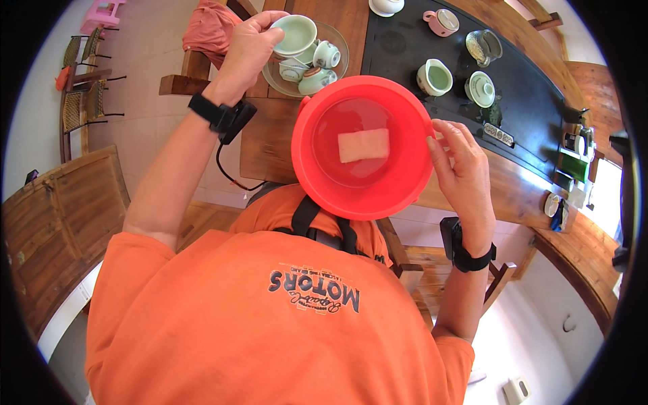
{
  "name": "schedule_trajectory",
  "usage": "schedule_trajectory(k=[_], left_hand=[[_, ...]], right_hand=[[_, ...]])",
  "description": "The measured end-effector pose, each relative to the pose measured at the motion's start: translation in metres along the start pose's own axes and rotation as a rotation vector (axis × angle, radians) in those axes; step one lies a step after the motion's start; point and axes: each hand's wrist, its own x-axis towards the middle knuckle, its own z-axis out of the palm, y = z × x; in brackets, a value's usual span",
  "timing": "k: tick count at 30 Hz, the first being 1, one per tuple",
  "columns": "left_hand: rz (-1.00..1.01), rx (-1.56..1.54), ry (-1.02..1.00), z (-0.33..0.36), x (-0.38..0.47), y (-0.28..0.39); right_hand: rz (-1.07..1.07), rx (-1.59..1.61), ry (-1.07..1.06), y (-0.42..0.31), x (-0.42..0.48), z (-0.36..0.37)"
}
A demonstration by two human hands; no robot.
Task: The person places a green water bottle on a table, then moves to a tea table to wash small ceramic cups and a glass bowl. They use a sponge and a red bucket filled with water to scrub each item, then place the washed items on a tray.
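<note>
Between finger and thumb, my left hand (248,53) grips the rim of a pale green porcelain bowl (295,35). That bowl is over a round glass tray (340,48), which carries several small teacups (326,54) with dark patterns, some tipped on their sides. A red plastic bucket (362,200) is directly before me, close to my body. Inside it are shallow water and a pale rectangular sponge (363,145). My right hand (460,164) pinches the bucket's right rim, with its thumb at the edge.
A black tea tray (526,121) is set in the wooden table (258,147). On it are a green pitcher (434,77), a lidded gaiwan (480,89), a glass pitcher (484,47) and a pink lidded cup (441,23). Salmon-coloured cloth (208,30) hangs over a chair at left.
</note>
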Motion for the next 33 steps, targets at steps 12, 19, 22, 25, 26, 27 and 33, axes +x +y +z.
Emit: schedule_trajectory(k=[12,19,22,25,26,27,33], left_hand=[[0.132,0.288,-0.611,0.054,-0.095,0.076],[0.283,0.994,-0.795,0.095,-0.119,0.033],[0.341,1.202,-0.818,0.103,-0.125,0.02],[0.369,1.257,-0.797,0.11,-0.128,0.013],[0.389,1.255,-0.776,0.111,-0.128,0.012],[0.382,1.251,-0.77,0.113,-0.129,0.011],[0.355,1.246,-0.772,0.116,-0.131,0.018]], right_hand=[[-0.024,0.194,0.089,-0.012,0.006,-0.002],[-0.032,0.159,0.083,-0.006,0.0,0.003],[-0.031,0.135,0.068,-0.002,-0.004,0.007],[-0.028,0.121,0.066,0.0,-0.008,0.011],[-0.034,0.109,0.067,0.0,-0.009,0.012],[-0.047,0.102,0.071,0.0,-0.01,0.013],[-0.028,0.143,0.055,-0.009,-0.01,0.014]])
